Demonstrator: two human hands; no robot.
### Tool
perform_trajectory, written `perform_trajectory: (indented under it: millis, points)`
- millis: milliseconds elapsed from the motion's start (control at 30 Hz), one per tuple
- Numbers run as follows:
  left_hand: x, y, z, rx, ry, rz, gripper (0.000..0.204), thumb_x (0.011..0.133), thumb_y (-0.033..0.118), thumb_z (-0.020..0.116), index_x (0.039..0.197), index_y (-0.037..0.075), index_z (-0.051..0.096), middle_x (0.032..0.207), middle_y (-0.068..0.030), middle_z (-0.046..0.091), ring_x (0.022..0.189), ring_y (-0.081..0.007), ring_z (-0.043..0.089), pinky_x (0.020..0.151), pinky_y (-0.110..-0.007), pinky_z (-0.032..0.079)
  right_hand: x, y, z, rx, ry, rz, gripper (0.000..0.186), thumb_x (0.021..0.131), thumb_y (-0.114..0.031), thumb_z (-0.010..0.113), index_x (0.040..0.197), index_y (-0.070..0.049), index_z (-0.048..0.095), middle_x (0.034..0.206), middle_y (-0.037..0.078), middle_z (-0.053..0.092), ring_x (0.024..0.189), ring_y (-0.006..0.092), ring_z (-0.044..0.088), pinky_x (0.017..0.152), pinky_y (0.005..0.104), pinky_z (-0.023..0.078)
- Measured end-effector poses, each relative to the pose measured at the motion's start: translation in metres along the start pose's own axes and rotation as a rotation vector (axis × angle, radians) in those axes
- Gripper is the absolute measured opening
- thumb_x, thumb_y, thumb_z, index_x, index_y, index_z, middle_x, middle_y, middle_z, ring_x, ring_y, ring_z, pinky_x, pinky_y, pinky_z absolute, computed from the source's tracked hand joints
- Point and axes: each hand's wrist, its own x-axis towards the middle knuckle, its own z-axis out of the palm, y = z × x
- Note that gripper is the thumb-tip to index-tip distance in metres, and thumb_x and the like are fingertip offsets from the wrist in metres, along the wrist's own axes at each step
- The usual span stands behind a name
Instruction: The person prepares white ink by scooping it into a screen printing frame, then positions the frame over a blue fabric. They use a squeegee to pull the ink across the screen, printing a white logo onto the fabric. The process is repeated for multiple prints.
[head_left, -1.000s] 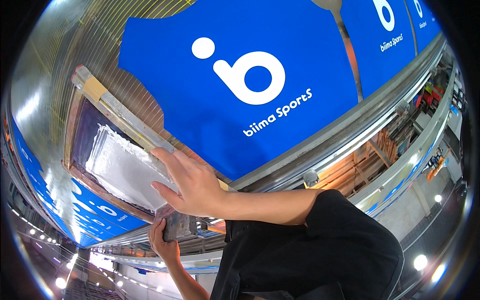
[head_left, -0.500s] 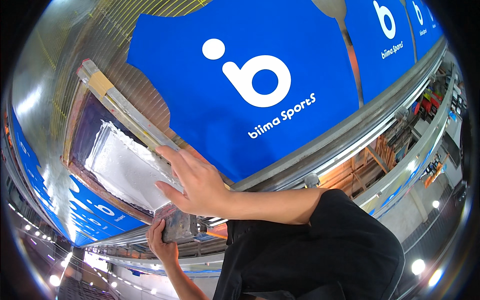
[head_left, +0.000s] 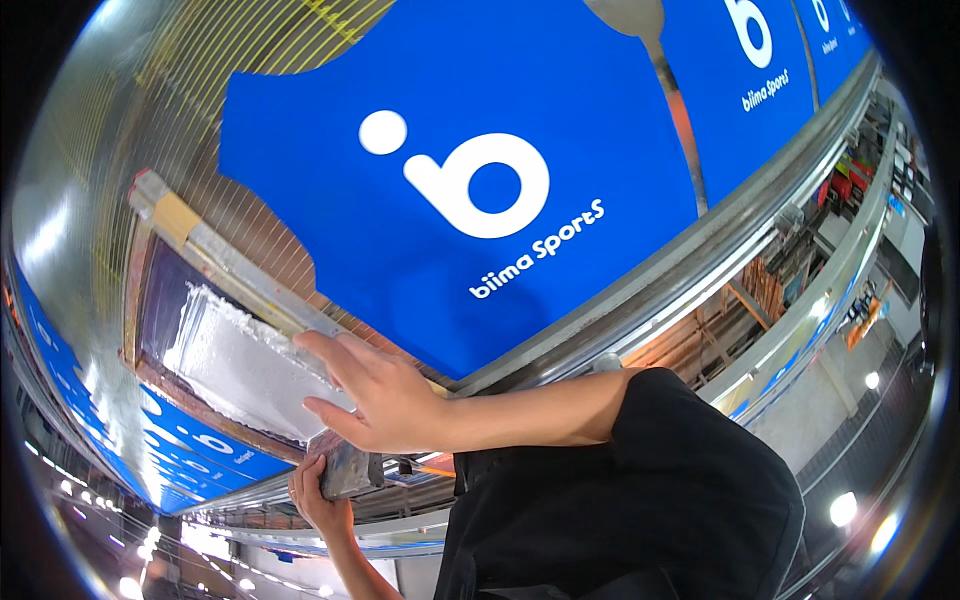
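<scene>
A wooden-edged printing screen frame (head_left: 235, 285) with a layer of white ink (head_left: 245, 365) lies on the long table to the left of a blue fabric panel (head_left: 470, 140) bearing a white logo. My right hand (head_left: 385, 405) lies flat on the frame's near edge with its fingers spread over the ink side. My left hand (head_left: 318, 503) comes from below and is shut on the frame's near corner (head_left: 345, 465). My black sleeve (head_left: 650, 470) fills the lower right.
More blue panels (head_left: 770, 50) follow along the table at the upper right, and others (head_left: 180, 450) at the lower left. A metal rail (head_left: 700, 240) runs along the table's edge. Beyond it are a workshop floor and shelving (head_left: 850, 300).
Both hands keep the same hold on the frame. The whole scene has shifted slightly down and to the right in view.
</scene>
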Motion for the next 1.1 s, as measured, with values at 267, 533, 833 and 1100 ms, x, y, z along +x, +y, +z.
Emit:
perform_trajectory:
  millis: [267, 533, 833, 1100]
  points:
    - [0.005, -0.002, -0.001, 0.000, -0.034, 0.029, 0.036, 0.078, 0.000, 0.075, 0.113, 0.005, 0.069, 0.119, -0.0128, 0.071, 0.116, -0.0364, 0.063, 0.104, -0.047, 0.046, -0.002, 0.001, 0.003, 0.017, -0.004, 0.033, 0.063, 0.096, -0.025, 0.072, 0.149, -0.004, 0.045, 0.109, 0.017, 0.063, 0.089, 0.0359, 0.069, 0.071, 0.0455, 0.057]
    - [0.006, -0.003, -0.003, -0.033, -0.034, 0.049, 0.030, 0.083, 0.007, 0.077, 0.112, 0.005, 0.071, 0.119, -0.0124, 0.072, 0.115, -0.0347, 0.064, 0.105, -0.047, 0.044, 0.000, -0.003, -0.008, 0.060, -0.175, 0.127, 0.064, 0.095, -0.022, 0.069, 0.149, -0.002, 0.041, 0.114, 0.020, 0.060, 0.094, 0.0388, 0.069, 0.077, 0.0486, 0.059]
    - [0.010, -0.010, -0.004, 0.017, -0.046, 0.081, 0.028, 0.083, 0.007, 0.075, 0.110, 0.004, 0.070, 0.116, -0.0141, 0.072, 0.111, -0.0360, 0.065, 0.101, -0.046, 0.047, -0.001, -0.001, -0.006, 0.069, -0.128, 0.087, 0.063, 0.097, -0.026, 0.068, 0.149, -0.003, 0.042, 0.112, 0.020, 0.062, 0.091, 0.0385, 0.071, 0.072, 0.0479, 0.060]
    - [0.006, -0.003, -0.001, 0.028, -0.029, 0.066, 0.028, 0.081, 0.006, 0.074, 0.109, 0.006, 0.071, 0.117, -0.0126, 0.073, 0.112, -0.0348, 0.066, 0.103, -0.045, 0.046, -0.002, 0.001, -0.004, 0.067, -0.091, 0.086, 0.061, 0.097, -0.026, 0.070, 0.148, -0.003, 0.045, 0.116, 0.019, 0.064, 0.092, 0.0379, 0.071, 0.075, 0.0466, 0.059]
